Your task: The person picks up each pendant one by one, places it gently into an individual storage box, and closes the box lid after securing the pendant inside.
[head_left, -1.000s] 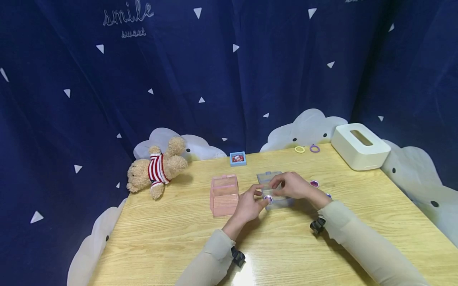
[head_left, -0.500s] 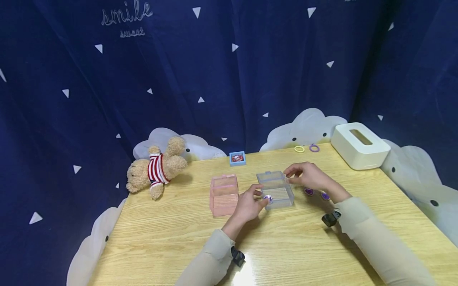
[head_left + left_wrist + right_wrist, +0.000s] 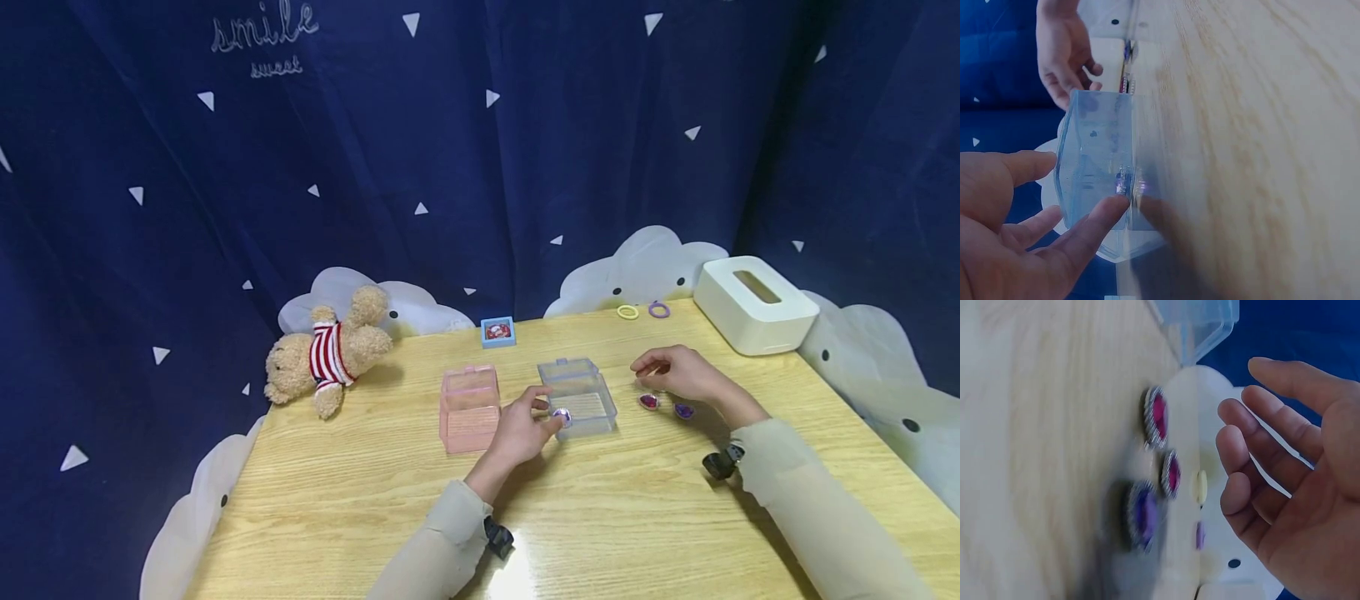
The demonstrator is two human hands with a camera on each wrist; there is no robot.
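Left hand (image 3: 519,427): fingers spread, touching clear-blue box (image 3: 592,427). Right hand (image 3: 681,372): fingers loosely curled, thumb apart, near red jewel (image 3: 649,402) and purple jewel (image 3: 684,411), between box and tabletop's (image 3: 637,508) right edge.

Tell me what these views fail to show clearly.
Head: smaller pink gem, mostly hidden by the right hand.
Head: picture in the blue frame, too small to make out.
Left wrist: gems beyond the clear box, blurred and overlapping, too small to count.
Right wrist: white tissue box, cut off by the bottom edge.
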